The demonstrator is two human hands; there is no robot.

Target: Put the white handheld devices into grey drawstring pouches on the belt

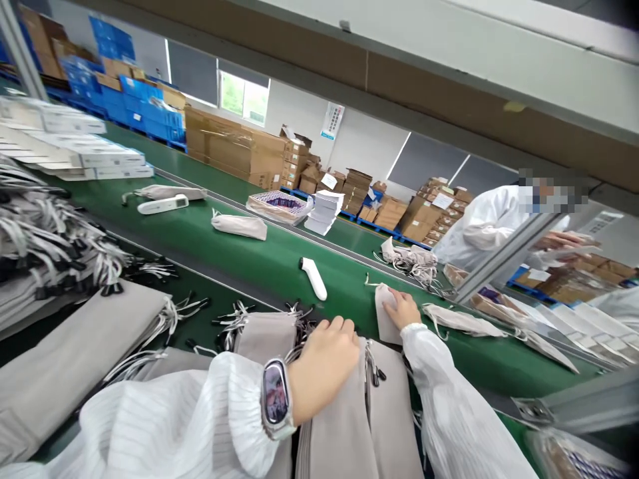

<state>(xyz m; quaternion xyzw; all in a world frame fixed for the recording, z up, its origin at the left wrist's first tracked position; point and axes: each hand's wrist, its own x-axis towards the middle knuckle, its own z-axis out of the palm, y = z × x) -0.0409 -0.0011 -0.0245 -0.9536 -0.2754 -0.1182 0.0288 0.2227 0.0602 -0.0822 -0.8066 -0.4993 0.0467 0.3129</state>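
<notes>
We work along a green conveyor belt (279,256) that runs slantwise across the view, under a broad overhead beam (449,80) that cuts off much of the upper right. Beyond it, we see a large brown carton (224,150) and, to its left, piled blue boxes (150,120). A person in a white smock (479,223) stands across the belt at the right, partly hidden by a slanting metal post (509,256). Near us, a heap of grey drawstring pouches (74,346) fills the left, and a stack of flat pouches (339,426) lies before us. White cartons (112,159) are piled at the far left. Our left hand (324,369) rests on the stack, fingers bent and close together; it hides the pouch ends below, so we cannot tell whether it grips anything. Our right hand (401,309) lays its fingers on a single pouch (384,324) just beyond the stack, over the belt; we cannot tell whether they pinch it. Farther along, we have a patterned shallow box (272,213) beside a stack of white papers (324,211). A white handheld thermometer (313,279) lies between our hands and that box. Our left wrist wears a smartwatch (275,392) with a picture on its screen. The wall notice (332,121) and the carton print are too small for us to read
</notes>
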